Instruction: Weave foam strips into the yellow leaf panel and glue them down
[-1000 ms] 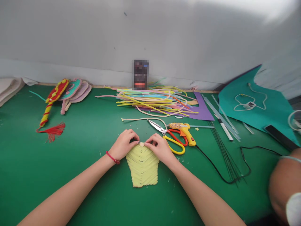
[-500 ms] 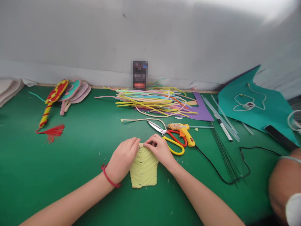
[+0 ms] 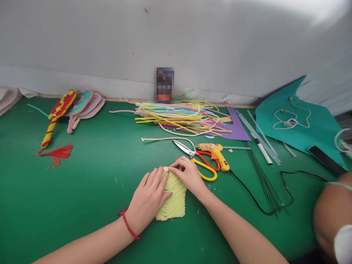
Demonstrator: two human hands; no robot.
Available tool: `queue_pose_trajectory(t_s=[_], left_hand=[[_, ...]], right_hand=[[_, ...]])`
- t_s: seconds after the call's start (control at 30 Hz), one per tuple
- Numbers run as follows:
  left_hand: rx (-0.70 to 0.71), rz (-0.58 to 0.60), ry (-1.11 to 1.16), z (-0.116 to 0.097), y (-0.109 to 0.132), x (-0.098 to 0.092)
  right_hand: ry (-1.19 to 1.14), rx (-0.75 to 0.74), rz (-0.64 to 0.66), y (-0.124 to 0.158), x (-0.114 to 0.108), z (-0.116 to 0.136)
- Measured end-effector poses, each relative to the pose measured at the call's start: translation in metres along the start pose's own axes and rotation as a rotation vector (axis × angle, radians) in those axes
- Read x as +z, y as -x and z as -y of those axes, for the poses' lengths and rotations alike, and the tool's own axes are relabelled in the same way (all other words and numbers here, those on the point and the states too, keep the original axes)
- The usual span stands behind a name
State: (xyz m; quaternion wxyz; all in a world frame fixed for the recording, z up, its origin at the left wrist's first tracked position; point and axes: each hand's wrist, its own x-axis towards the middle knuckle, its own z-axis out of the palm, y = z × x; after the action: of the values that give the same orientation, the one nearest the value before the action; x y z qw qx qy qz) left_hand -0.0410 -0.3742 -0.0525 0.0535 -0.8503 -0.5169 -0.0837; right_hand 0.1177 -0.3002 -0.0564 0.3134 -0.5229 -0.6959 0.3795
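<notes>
A pale yellow leaf-shaped panel of pipe cleaner strips (image 3: 176, 200) lies flat on the green table, its strips slanting from a middle line. My left hand (image 3: 148, 194), with a red cord bracelet at the wrist, rests on its left side, fingers stretched out and thumb apart. At the panel's top tip, my right hand (image 3: 188, 174) pinches the edge between thumb and forefinger. Just beyond the right hand are scissors (image 3: 205, 169) with red and yellow handles, blades slightly apart. A yellow hot glue gun (image 3: 218, 154) lies against them.
A pile of coloured pipe cleaners (image 3: 178, 117) lies at the back by a phone (image 3: 164, 85). Finished fan-like pieces (image 3: 59, 113) and a red tassel (image 3: 59, 154) are at left. Glue sticks (image 3: 258, 137), thin wires (image 3: 262, 176), a black cord and another person's knee-like limb (image 3: 331, 209) are at right.
My left hand has gone from bent fingers at the panel's tip to lying spread over its left side. The right hand keeps its pinch. The panel has shifted slightly right in view.
</notes>
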Motion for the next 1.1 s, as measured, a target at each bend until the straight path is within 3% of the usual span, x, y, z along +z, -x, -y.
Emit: queue_pose_trajectory(t_s=[0.57, 0.87, 1.0, 1.1], left_hand=[[0.003, 0.022, 0.020, -0.001, -0.001, 0.001], [-0.019, -0.040, 0.048, -0.001, 0.000, 0.003], [0.001, -0.126, 0.069, 0.001, -0.001, -0.001], [-0.034, -0.196, 0.132, 0.011, -0.004, -0.002]], right_hand=[[0.018, 0.007, -0.009, 0.001, 0.001, 0.001], [-0.039, 0.038, -0.011, -0.001, 0.000, 0.000], [-0.167, 0.173, -0.004, -0.003, -0.006, -0.002], [-0.102, 0.156, -0.005, -0.001, -0.014, 0.001]])
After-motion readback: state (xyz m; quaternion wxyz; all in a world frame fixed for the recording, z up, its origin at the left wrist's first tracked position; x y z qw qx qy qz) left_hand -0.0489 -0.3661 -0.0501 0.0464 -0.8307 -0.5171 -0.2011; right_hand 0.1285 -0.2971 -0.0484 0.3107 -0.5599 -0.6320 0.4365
